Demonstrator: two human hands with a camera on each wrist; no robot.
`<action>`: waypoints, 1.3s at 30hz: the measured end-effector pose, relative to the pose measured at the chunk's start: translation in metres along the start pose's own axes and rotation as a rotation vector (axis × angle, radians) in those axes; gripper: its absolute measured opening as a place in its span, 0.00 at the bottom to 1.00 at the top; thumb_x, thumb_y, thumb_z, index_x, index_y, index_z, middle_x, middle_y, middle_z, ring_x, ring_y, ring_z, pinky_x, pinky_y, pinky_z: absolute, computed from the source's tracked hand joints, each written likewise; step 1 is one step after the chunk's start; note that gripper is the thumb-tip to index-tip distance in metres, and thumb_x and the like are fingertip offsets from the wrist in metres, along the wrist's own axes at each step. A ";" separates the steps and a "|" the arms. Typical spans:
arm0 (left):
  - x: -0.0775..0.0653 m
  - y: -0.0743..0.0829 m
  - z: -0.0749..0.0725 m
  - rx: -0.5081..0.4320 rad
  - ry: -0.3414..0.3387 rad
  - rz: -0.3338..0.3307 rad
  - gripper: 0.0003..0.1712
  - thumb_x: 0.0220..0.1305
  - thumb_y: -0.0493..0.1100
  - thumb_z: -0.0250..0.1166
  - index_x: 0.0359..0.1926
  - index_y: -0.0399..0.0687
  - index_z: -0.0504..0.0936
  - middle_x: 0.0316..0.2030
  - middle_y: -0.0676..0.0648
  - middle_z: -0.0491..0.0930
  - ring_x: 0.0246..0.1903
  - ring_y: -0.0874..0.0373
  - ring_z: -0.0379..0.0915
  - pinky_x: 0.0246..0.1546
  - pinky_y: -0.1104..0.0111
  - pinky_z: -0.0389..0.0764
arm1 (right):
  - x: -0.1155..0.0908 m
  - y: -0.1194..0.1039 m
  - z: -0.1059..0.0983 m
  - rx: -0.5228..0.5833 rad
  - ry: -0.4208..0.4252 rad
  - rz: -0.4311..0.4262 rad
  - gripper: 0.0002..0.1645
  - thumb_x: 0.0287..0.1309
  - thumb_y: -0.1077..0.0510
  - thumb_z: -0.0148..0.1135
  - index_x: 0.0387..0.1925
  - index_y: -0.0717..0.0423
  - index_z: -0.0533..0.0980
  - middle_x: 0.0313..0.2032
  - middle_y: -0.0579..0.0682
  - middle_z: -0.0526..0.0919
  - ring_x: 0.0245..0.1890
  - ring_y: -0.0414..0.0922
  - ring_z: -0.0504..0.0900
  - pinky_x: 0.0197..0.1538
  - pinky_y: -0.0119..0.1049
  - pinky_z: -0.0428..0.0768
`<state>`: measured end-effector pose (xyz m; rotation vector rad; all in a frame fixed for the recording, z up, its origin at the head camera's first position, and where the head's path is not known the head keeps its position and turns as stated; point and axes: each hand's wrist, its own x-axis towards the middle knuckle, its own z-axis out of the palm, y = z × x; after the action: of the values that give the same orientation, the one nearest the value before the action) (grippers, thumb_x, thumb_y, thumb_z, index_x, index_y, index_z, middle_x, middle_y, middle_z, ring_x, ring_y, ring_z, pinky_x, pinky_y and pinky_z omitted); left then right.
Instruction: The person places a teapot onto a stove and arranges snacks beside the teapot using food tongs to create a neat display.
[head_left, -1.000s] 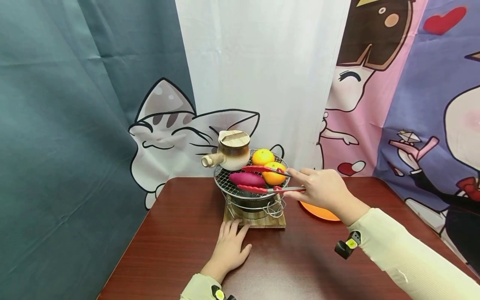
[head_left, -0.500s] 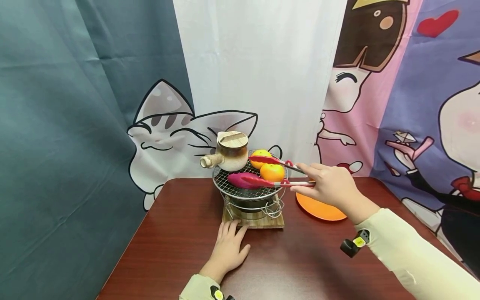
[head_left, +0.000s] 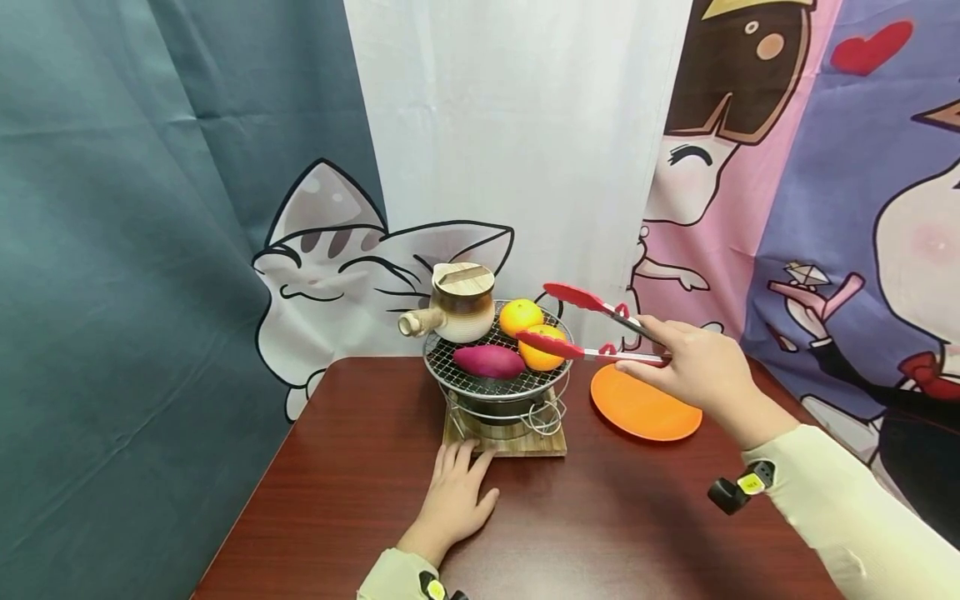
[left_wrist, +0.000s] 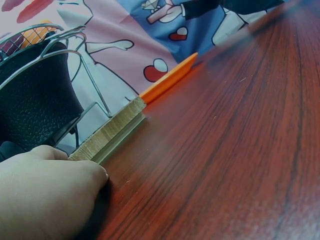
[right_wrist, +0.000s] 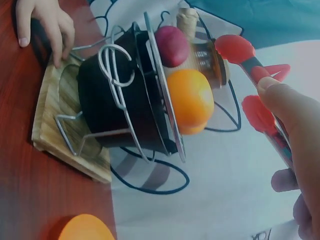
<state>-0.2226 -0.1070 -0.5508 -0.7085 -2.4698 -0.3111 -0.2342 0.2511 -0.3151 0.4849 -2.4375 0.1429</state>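
My right hand (head_left: pixel 701 362) grips a pair of red-tipped tongs (head_left: pixel 577 354), their arms spread with nothing between them. In the head view the lower tip overlaps the front orange (head_left: pixel 542 357); the right wrist view shows the tongs (right_wrist: pixel 257 70) apart from the fruit. On the grill's wire mesh (head_left: pixel 450 371) lie a purple sweet potato (head_left: pixel 489 362), a second orange (head_left: pixel 521 317) behind, and a lidded clay pot (head_left: pixel 472 321) with a side handle. My left hand (head_left: pixel 453 500) rests with straight fingers at the front edge of the wooden base (head_left: pixel 525 448).
An orange plate (head_left: pixel 645 408) lies on the red-brown table (head_left: pixel 337 500) right of the grill. The black stove body (right_wrist: pixel 107 95) stands on the base inside a wire frame (right_wrist: pixel 120 85). A printed curtain (head_left: pixel 525 117) hangs close behind the table.
My right hand has drawn the tongs back to the right and up, off the sweet potato, and their arms have spread wider. The sweet potato stays on the mesh. The left hand keeps its place.
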 end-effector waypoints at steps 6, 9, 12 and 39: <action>0.001 0.001 -0.002 0.000 -0.036 -0.017 0.36 0.54 0.53 0.70 0.65 0.53 0.76 0.60 0.41 0.70 0.62 0.42 0.63 0.64 0.39 0.63 | -0.010 0.018 -0.005 -0.005 -0.082 0.110 0.35 0.50 0.23 0.64 0.50 0.39 0.76 0.21 0.41 0.74 0.23 0.46 0.74 0.20 0.41 0.67; 0.001 0.001 -0.003 -0.001 -0.053 -0.025 0.36 0.54 0.53 0.70 0.65 0.52 0.76 0.60 0.41 0.70 0.62 0.42 0.63 0.65 0.39 0.62 | -0.015 0.029 -0.007 -0.001 -0.106 0.166 0.39 0.50 0.22 0.63 0.55 0.40 0.77 0.26 0.46 0.78 0.27 0.51 0.78 0.23 0.48 0.73; 0.001 0.002 -0.004 0.001 -0.059 -0.028 0.36 0.55 0.54 0.69 0.65 0.53 0.76 0.61 0.41 0.70 0.62 0.41 0.63 0.65 0.39 0.62 | -0.019 0.040 -0.008 0.013 -0.123 0.226 0.42 0.50 0.20 0.61 0.58 0.40 0.77 0.32 0.51 0.83 0.33 0.56 0.80 0.28 0.54 0.76; 0.001 0.002 -0.005 -0.008 -0.046 -0.021 0.35 0.54 0.53 0.71 0.64 0.52 0.77 0.60 0.41 0.70 0.62 0.41 0.64 0.64 0.38 0.63 | -0.065 0.118 0.009 0.052 -0.296 0.521 0.59 0.52 0.17 0.54 0.69 0.55 0.69 0.53 0.75 0.77 0.43 0.70 0.76 0.32 0.63 0.75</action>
<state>-0.2201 -0.1064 -0.5463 -0.7014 -2.5224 -0.3164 -0.2367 0.3781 -0.3603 -0.1309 -2.8084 0.3754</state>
